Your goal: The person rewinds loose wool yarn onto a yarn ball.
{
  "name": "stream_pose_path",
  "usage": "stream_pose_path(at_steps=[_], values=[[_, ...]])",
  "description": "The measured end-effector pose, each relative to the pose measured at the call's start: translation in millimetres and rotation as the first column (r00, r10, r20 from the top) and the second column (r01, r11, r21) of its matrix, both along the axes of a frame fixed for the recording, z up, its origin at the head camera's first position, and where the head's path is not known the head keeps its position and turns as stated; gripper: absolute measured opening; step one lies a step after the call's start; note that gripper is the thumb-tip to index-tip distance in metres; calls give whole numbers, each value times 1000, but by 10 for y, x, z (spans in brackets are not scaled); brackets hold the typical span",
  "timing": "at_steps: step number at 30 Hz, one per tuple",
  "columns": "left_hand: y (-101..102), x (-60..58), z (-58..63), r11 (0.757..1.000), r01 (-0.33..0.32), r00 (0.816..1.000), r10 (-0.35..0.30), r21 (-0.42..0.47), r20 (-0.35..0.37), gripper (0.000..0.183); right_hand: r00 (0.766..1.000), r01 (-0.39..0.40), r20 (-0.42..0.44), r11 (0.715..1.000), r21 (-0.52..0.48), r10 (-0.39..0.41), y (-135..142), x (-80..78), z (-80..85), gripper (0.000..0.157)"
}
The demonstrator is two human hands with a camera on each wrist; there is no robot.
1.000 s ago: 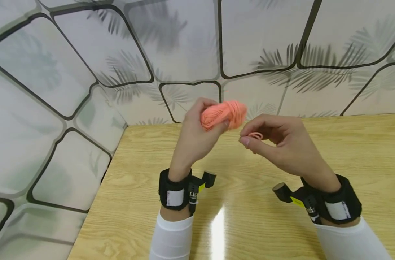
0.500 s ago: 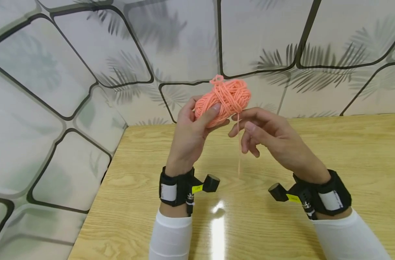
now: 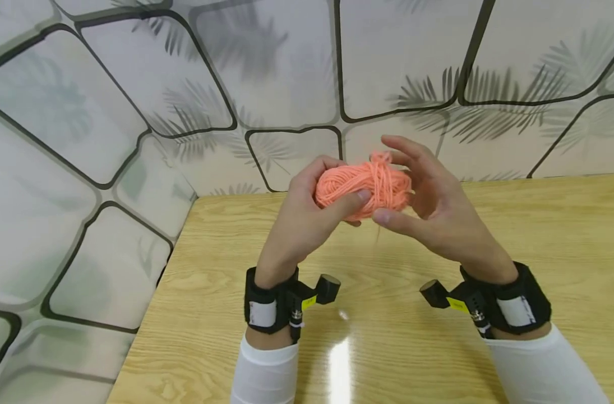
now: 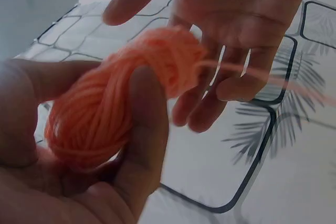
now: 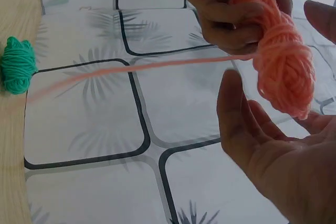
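A coral-pink ball of yarn [image 3: 347,178], oblong and bound crosswise near one end, is held above the table by my left hand [image 3: 301,221]. The left thumb presses across its front, with the other fingers behind it. My right hand [image 3: 445,213] surrounds the wrapped end loosely, thumb in front and fingers spread past it, gripping nothing. A small tuft of loops sticks up from the wraps. From the ball [image 5: 286,72], a loose strand [image 5: 178,62] trails off in the right wrist view.
A green ball of yarn [image 5: 18,65] lies on the wooden table [image 5: 13,145] at the left of the right wrist view. A patterned wall covering [image 3: 402,67] rises behind the table [image 3: 387,336] and along its left side.
The right hand first pinched a small loop of yarn, then let go and now spreads around the ball's end. The left hand raised and tilted the ball, then lowered it again.
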State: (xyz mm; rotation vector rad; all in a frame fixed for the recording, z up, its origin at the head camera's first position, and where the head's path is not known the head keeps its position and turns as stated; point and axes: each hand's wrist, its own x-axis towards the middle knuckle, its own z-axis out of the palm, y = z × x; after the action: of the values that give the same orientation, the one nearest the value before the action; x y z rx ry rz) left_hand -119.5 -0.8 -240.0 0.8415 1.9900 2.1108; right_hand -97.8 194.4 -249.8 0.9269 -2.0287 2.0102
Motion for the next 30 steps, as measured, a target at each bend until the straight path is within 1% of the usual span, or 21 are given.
stream_pose_path(at_steps=[3, 6, 9, 10, 12, 15, 18, 19, 21, 22, 24, 25, 26, 27, 29, 30], values=[[-38, 58, 78, 995, 39, 999, -39, -92, 1, 27, 1000, 20, -9, 1000, 7, -20, 33, -25, -21, 63], [-68, 98, 150, 984, 97, 995, -97, -147, 10, 23, 998, 52, 23, 999, -3, -52, 95, -62, -70, 40], [-101, 90, 161, 967, 170, 985, -168, -190, 29, 22, 993, 105, 51, 994, 3, -105, 157, -86, -112, 22], [-115, 79, 154, 961, 200, 980, -197, -193, 37, 22, 992, 115, 57, 993, -4, -115, 175, -90, -116, 19], [-151, 45, 125, 951, 246, 969, -241, -189, 50, 22, 992, 107, 66, 994, -32, -104, 208, -93, -118, 16], [-209, -27, 47, 939, 310, 951, -304, -152, 61, 23, 998, 44, 56, 994, -104, -39, 239, -98, -113, 14], [-238, -100, -37, 925, 363, 932, -359, -111, 58, 23, 995, -90, 35, 980, -178, 98, 236, -123, -117, 13], [-238, -122, -63, 920, 378, 926, -374, -102, 55, 23, 988, -146, 23, 969, -201, 153, 230, -135, -121, 14], [-232, -157, -101, 912, 401, 916, -397, -86, 55, 24, 965, -253, 6, 933, -257, 264, 219, -160, -136, 17], [-227, -167, -112, 909, 408, 913, -405, -79, 59, 24, 951, -297, 4, 912, -284, 311, 216, -169, -143, 18], [-220, -184, -129, 906, 417, 908, -413, -68, 64, 25, 926, -354, 6, 872, -338, 378, 216, -179, -157, 19], [-219, -189, -135, 905, 420, 907, -416, -60, 70, 25, 915, -371, 13, 853, -367, 404, 219, -180, -162, 19], [-219, -194, -140, 905, 423, 905, -419, -50, 76, 25, 908, -375, 28, 840, -391, 418, 226, -177, -167, 20], [-221, -199, -144, 904, 426, 903, -422, -38, 81, 25, 905, -367, 51, 836, -409, 422, 234, -170, -168, 20], [-224, -212, -157, 900, 437, 896, -435, 1, 95, 25, 904, -345, 95, 841, -417, 418, 252, -151, -169, 22], [-228, -218, -163, 895, 444, 890, -445, 29, 100, 26, 909, -326, 113, 855, -403, 400, 261, -141, -168, 23]])
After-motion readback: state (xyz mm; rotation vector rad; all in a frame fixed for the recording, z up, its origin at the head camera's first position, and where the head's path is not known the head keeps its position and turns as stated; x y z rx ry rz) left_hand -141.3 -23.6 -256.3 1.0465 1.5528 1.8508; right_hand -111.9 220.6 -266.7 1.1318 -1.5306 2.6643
